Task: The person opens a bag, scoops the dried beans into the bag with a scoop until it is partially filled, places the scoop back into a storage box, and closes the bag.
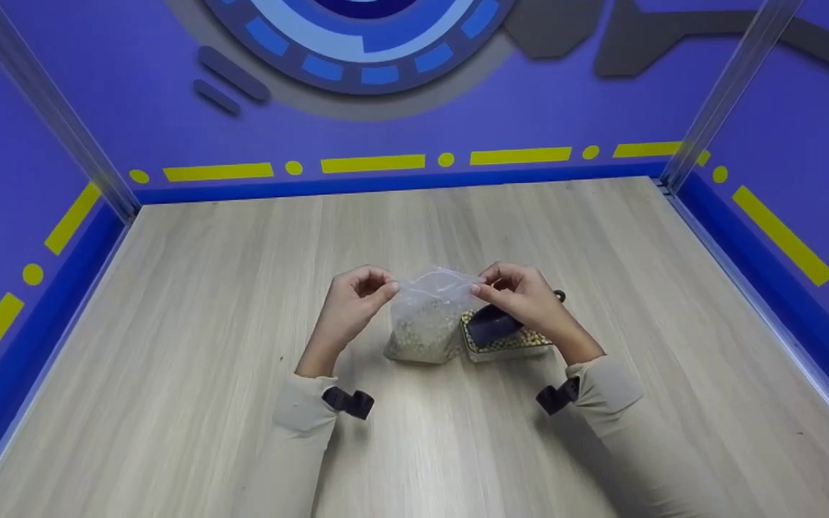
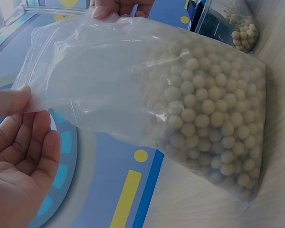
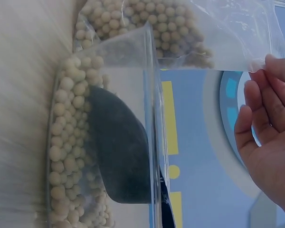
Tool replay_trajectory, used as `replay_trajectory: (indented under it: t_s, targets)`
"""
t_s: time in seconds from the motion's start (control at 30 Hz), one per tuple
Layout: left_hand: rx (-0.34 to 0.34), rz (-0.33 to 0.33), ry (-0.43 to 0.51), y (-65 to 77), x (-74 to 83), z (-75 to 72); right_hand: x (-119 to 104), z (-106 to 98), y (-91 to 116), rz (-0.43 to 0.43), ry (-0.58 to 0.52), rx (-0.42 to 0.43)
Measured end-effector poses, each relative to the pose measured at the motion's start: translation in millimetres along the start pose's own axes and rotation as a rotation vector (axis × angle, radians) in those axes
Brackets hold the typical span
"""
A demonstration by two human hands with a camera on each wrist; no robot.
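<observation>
A clear zip bag (image 1: 425, 324), its lower part full of small round beige balls (image 2: 213, 109), stands upright on the table. At its top left corner my left hand (image 1: 354, 298) pinches the plastic between thumb and forefinger. My right hand (image 1: 522, 293) pinches the opposite top corner the same way. The bag's upper part is free of balls and stretched between both hands. Right beside the bag, partly under my right hand, sits a clear box (image 3: 154, 118) of the same balls. A black scoop (image 1: 490, 325) lies in that box, its handle partly hidden behind my right hand.
The wooden table (image 1: 206, 324) extends around the bag and box. Blue walls (image 1: 400, 137) with yellow marks stand at its back and sides, joined by metal corner posts (image 1: 731, 86). A black band with a small device (image 1: 348, 401) is on each wrist.
</observation>
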State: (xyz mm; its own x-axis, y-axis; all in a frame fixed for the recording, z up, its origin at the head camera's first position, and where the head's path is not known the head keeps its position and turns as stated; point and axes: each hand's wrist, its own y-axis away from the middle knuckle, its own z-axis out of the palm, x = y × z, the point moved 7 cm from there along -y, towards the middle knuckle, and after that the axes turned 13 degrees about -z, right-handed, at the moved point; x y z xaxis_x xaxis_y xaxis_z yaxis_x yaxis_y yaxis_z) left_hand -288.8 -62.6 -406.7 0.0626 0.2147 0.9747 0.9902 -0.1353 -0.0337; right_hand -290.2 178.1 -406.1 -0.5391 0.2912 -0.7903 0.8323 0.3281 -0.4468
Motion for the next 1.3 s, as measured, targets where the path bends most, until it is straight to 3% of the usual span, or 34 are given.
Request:
replay_trajectory:
  t_s: [0.17,0.33,0.67,0.83,1.1,1.3]
  targets:
    - [-0.066,0.017,-0.015,-0.1,-0.6,3.7,1,4,-1,0.027,-0.031,-0.057]
    - [-0.059,0.025,-0.041,-0.8,-1.0,4.7,0,8,-3,0.025,-0.042,-0.076]
    - [0.014,0.076,-0.060,-0.7,1.5,3.8,-9,9,-5,-0.084,-0.001,0.037]
    - [0.018,0.088,-0.048,-0.9,2.9,4.7,-11,9,-4,-0.133,0.023,0.058]
    - [-0.019,0.100,-0.003,-2.3,1.4,9.7,-3,11,-3,-0.060,-0.008,0.001]
    - [-0.046,0.114,-0.048,-1.9,2.3,14.4,-6,15,-5,-0.012,-0.027,-0.050]
